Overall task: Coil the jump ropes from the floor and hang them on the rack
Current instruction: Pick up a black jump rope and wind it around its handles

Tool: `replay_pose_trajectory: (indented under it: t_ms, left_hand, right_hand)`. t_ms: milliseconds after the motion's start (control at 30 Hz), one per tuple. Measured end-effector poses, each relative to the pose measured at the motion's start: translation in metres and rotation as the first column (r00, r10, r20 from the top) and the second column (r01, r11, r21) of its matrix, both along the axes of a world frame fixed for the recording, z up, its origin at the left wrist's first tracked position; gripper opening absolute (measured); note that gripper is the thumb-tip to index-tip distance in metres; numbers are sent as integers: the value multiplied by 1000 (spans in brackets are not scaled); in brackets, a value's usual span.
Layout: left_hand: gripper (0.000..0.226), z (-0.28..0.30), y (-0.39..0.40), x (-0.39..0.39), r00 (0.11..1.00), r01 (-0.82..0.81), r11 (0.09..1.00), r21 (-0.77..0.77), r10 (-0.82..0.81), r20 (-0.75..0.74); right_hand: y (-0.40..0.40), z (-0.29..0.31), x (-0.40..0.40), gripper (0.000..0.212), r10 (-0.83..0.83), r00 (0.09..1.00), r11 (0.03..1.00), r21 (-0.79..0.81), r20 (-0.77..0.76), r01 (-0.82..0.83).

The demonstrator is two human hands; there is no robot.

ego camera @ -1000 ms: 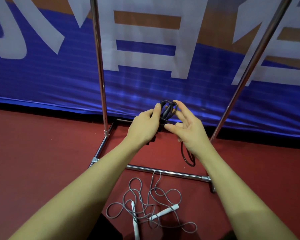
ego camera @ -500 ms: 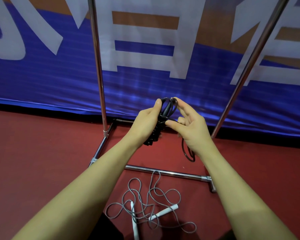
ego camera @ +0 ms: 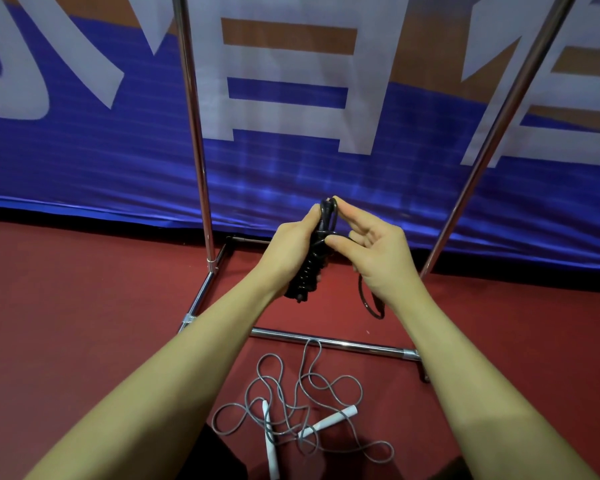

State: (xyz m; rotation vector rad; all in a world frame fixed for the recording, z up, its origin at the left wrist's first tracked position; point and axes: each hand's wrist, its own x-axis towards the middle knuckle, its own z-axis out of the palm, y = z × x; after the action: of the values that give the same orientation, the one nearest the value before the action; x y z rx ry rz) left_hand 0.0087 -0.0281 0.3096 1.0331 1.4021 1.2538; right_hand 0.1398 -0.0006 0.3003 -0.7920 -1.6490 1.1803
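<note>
On floor — one grey rope (ego camera: 302, 407)

Dark red floor (ego camera: 84, 323), tangled grey jump rope (ego camera: 302, 403) with white handles, chrome rack base (ego camera: 326, 344)

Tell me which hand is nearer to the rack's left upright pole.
Left. The left hand, gripping the black jump rope, is beside the left upright pole; the right hand sits farther right.

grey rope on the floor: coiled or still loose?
Loose. The grey jump rope sprawls in tangled loops on the red floor, its white handles apart, untouched by either hand.
</note>
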Motion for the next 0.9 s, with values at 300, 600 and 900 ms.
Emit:
replay_pose_trajectory:
  t_ms: [300, 600, 900]
  left_hand:
    - [43, -6, 4, -1, 998, -7, 991, 132, 15, -58]
    - [52, 0, -1, -5, 948, 275, 944, 184, -298, 112]
    - [45, -3, 0, -18, 890, 454, 888, 72, -456, 12]
  right_hand:
    - [6, 4, 7, 56, -57, 994, 995, -82, -95, 49]
    - [10, 8, 12, 52, 150, 961, 979, -99, -233, -177]
    - [13, -2, 15, 30, 82, 973, 987, -121, -218, -110]
